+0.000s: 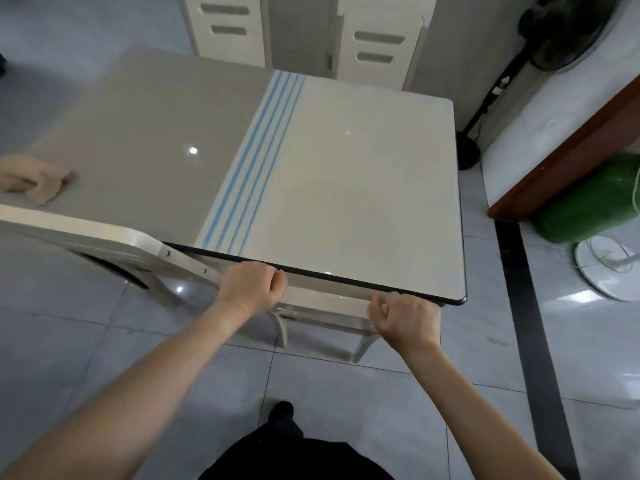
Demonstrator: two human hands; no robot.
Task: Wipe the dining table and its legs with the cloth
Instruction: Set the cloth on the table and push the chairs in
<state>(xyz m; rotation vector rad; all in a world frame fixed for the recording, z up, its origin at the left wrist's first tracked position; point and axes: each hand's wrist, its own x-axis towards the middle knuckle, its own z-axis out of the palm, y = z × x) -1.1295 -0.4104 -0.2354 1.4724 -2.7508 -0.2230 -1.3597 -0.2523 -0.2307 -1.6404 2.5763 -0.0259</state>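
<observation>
The dining table (346, 174) has a glossy top, grey on the left and cream on the right, with blue stripes between and a dark rim. A crumpled beige cloth (34, 178) lies on the grey part at the far left, away from both hands. A cream chair (325, 301) is tucked under the table's near edge. My left hand (254, 284) curls around the left end of the chair's back rail, just below the table rim. My right hand (405, 318) curls around the rail's right end. The table legs are hidden beneath the top.
A second cream chair (104, 237) stands at the near left side, and two more (228, 29) (377, 43) at the far side. A black standing fan (554, 36), a green bundle (588, 199) and a white fan base (609, 268) sit to the right. My foot (282, 410) is on the grey tiles.
</observation>
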